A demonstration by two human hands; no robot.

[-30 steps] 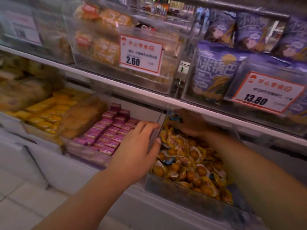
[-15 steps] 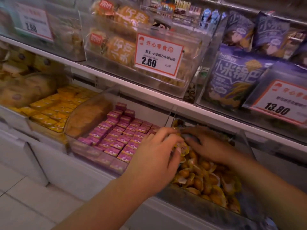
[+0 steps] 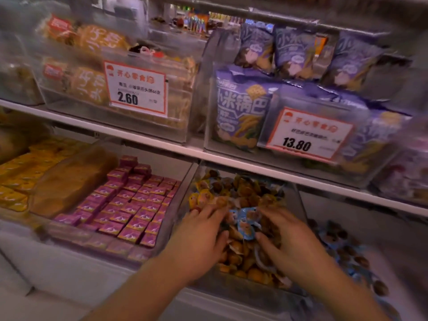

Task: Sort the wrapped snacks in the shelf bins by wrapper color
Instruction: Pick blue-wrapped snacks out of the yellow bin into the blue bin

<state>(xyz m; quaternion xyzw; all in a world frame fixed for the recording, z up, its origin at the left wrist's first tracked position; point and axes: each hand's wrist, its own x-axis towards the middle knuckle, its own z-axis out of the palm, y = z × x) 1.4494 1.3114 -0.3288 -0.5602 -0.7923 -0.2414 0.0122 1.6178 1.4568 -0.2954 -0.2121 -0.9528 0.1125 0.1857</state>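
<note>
A clear bin (image 3: 298,200) on the lower shelf holds a heap of small wrapped snacks, mostly yellow-orange (image 3: 240,258). Several blue-wrapped snacks (image 3: 246,222) lie on top in the middle of the heap. My left hand (image 3: 201,237) rests on the left side of the pile, fingers spread and pointing into the bin. My right hand (image 3: 291,239) lies on the right side, fingers curved toward the blue wrappers and touching the snacks. Motion blur hides whether either hand pinches a wrapper. To the right, another bin holds blue-wrapped snacks (image 3: 342,249).
Left of the mixed bin stands a bin of pink boxed snacks (image 3: 129,205), then yellow packs (image 3: 20,177). The upper shelf carries bins with price tags 2.60 (image 3: 136,89) and 13.80 (image 3: 308,135) and purple bags (image 3: 240,107). A white shelf edge (image 3: 231,163) overhangs the bins.
My left hand moved from the bin's left wall onto the snack pile. My right hand pulled back from the rear of the bin to the middle. The camera view shifted left and closer.
</note>
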